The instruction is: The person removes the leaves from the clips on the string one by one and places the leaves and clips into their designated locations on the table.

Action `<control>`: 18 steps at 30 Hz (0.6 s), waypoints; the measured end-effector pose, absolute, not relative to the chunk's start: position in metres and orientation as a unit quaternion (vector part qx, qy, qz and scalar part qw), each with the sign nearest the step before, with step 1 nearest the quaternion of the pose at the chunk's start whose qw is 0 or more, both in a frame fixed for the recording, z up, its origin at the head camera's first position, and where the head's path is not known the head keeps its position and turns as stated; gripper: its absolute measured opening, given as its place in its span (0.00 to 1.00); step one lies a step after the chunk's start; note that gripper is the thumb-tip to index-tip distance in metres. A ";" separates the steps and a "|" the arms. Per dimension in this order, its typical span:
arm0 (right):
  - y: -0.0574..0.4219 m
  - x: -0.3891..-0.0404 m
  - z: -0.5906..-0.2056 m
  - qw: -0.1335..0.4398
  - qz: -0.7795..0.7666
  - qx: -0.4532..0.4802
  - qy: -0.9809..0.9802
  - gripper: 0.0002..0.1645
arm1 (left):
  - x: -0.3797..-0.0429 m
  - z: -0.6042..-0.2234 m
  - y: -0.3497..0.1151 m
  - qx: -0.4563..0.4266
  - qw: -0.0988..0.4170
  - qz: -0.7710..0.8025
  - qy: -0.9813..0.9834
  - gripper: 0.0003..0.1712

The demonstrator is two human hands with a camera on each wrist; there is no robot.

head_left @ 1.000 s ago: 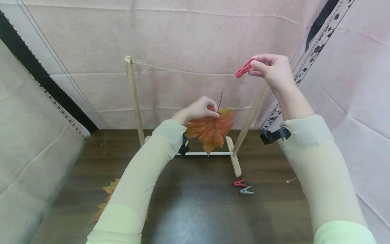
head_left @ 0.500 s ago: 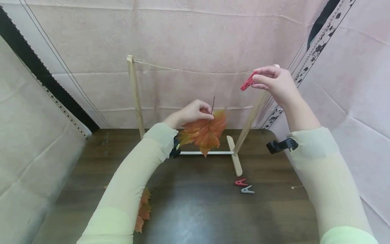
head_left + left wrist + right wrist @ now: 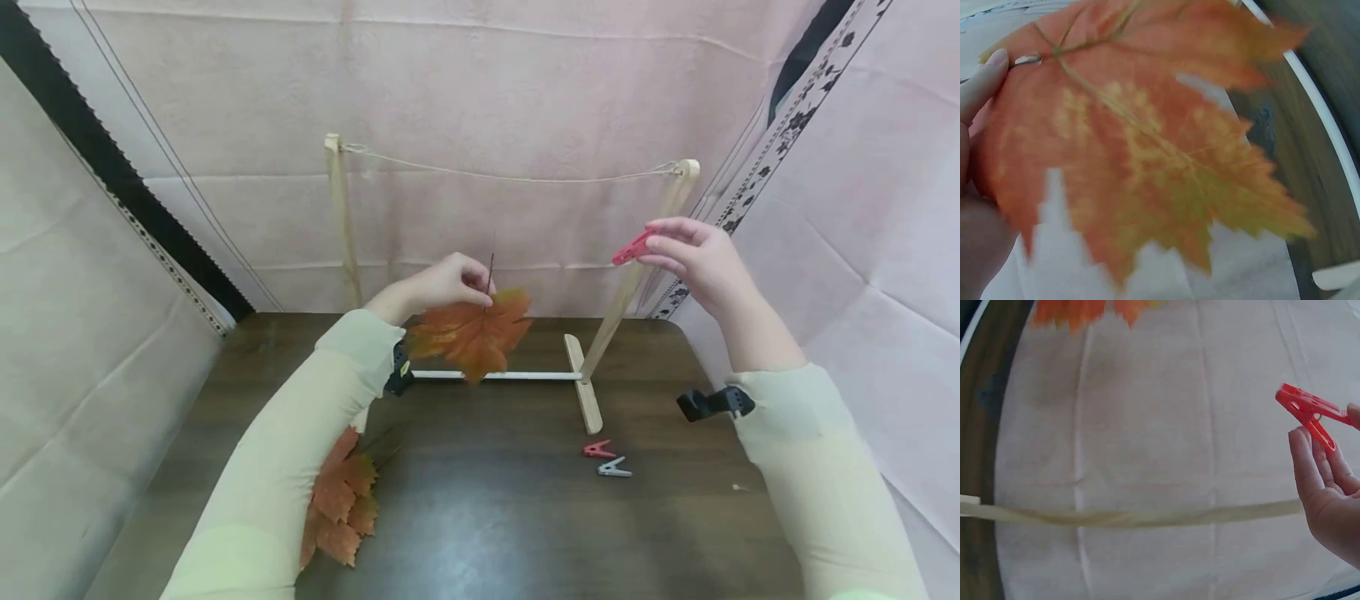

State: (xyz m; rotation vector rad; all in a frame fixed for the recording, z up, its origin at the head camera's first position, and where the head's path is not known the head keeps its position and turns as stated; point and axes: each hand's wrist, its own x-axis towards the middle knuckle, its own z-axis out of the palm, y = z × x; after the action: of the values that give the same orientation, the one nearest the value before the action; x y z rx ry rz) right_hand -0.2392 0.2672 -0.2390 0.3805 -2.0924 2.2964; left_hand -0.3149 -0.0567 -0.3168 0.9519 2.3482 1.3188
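Note:
An orange maple leaf (image 3: 480, 337) hangs from my left hand (image 3: 442, 287), whose thumb and fingers pinch it near the base of its dark stem. In the left wrist view the leaf (image 3: 1147, 144) fills most of the picture, with yellow-green patches toward its tip. My right hand (image 3: 697, 254) pinches a red clothespin (image 3: 633, 247) by its handles, below and in front of the right post. In the right wrist view the clothespin (image 3: 1310, 412) points away from the fingertips. A thin string (image 3: 510, 177) runs between two wooden posts above both hands, with nothing clipped on it.
The wooden frame has a right post (image 3: 630, 283), a left post (image 3: 341, 217) and a white crossbar (image 3: 532, 376). A red clothespin (image 3: 598, 449) and a grey clothespin (image 3: 614, 468) lie on the table (image 3: 480, 517). More leaves (image 3: 345, 500) lie partly behind my left sleeve.
My right hand has moved down and right with the red clothespin, away from the string. My left hand has shifted left and slightly down with the leaf.

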 end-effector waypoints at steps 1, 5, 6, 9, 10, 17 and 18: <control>0.270 -0.239 -0.244 -0.003 0.738 0.126 -0.663 0.09 | -0.315 -0.318 -0.061 0.331 0.142 0.453 0.816 0.04; 0.283 -0.236 -0.264 -0.036 0.735 0.137 -0.664 0.12 | -0.314 -0.323 -0.078 0.326 0.143 0.438 0.826 0.09; 0.286 -0.236 -0.269 -0.040 0.726 0.137 -0.673 0.13 | -0.313 -0.325 -0.082 0.323 0.143 0.435 0.828 0.09; 0.294 -0.234 -0.284 -0.053 0.698 0.132 -0.702 0.15 | -0.310 -0.329 -0.093 0.311 0.151 0.430 0.834 0.08; 0.296 -0.234 -0.288 -0.057 0.692 0.129 -0.708 0.15 | -0.308 -0.330 -0.095 0.308 0.155 0.427 0.836 0.08; 0.303 -0.232 -0.306 -0.057 0.584 0.090 -0.805 0.16 | -0.300 -0.342 -0.112 0.308 0.183 0.400 0.844 0.06; 0.303 -0.232 -0.307 -0.058 0.573 0.085 -0.813 0.16 | -0.299 -0.344 -0.114 0.309 0.187 0.397 0.844 0.06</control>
State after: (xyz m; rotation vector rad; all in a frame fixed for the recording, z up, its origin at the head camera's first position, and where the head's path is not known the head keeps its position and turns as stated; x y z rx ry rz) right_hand -0.2316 0.3032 -0.3074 0.2775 -2.6525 1.8705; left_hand -0.2991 -0.1144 -0.3439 0.8711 2.3761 1.1168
